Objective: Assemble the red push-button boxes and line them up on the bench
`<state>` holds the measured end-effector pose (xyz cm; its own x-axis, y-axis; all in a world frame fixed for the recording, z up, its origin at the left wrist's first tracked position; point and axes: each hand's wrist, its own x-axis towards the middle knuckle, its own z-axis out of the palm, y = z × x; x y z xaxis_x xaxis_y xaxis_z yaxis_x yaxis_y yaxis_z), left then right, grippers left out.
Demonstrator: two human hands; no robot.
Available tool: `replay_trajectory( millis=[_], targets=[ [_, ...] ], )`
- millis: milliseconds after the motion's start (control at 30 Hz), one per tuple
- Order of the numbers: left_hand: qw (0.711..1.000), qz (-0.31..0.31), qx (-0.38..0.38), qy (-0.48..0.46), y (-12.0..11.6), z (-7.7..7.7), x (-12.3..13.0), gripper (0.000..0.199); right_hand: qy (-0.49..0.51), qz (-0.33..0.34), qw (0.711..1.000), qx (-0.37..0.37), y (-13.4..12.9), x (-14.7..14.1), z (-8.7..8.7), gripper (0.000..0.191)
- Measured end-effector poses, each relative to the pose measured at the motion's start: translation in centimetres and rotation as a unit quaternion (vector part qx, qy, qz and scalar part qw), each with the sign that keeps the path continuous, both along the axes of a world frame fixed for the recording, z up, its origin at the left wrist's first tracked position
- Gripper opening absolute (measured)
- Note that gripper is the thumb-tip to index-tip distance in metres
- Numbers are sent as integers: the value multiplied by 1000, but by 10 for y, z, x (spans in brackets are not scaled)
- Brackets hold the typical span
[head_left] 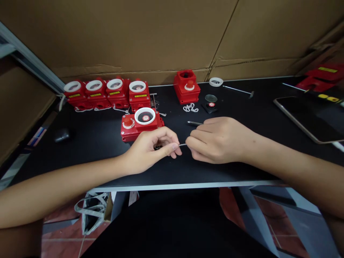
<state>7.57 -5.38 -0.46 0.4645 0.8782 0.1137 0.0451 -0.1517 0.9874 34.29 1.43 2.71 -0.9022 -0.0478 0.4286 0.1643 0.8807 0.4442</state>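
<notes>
Above the table's front half, my left hand (158, 147) pinches one end of a thin pale strand (182, 144) between thumb and fingers. The strand runs across to my right hand (217, 139), whose fingers are curled closed around its other end. A pointed metal tool (195, 123) sticks out from beneath the right hand's knuckles. Just behind my left hand lies a red box (130, 135) with a red button and a white ring around a round window. Small dark bits show partly behind the left fingers.
Several red boxes (115, 100) with white rings stand at the back left, a T-handled tool (154, 102) beside them. An open red box (186, 91), white cord (190, 108), white ring (216, 82) and glass disc (211, 98) sit behind. A phone (309, 118) lies right.
</notes>
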Motion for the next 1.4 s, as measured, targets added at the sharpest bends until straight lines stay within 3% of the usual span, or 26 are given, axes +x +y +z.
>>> replay_trajectory(
  millis=[167, 333, 733, 1067, 1400],
  targets=[
    [995, -66, 23, 78, 0, 4, -3, 18, -12, 30, 999, 29, -4, 2, 0, 39],
    [985, -100, 55, 132, 1, 11, -5, 18, -25, 43, 998, 47, -11, 2, 1, 40],
    [969, -108, 138, 173, -4, 3, -4, 27, -38, 64, 994, 80, -17, 1, -1, 35],
    [964, -67, 164, 198, -10, -1, -1, 24, -35, 63, 992, 104, -20, -2, -2, 31],
    [909, -108, 326, 235, -11, -8, -4, 24, -46, 79, 995, 37, -17, -2, -12, 34]
  ],
)
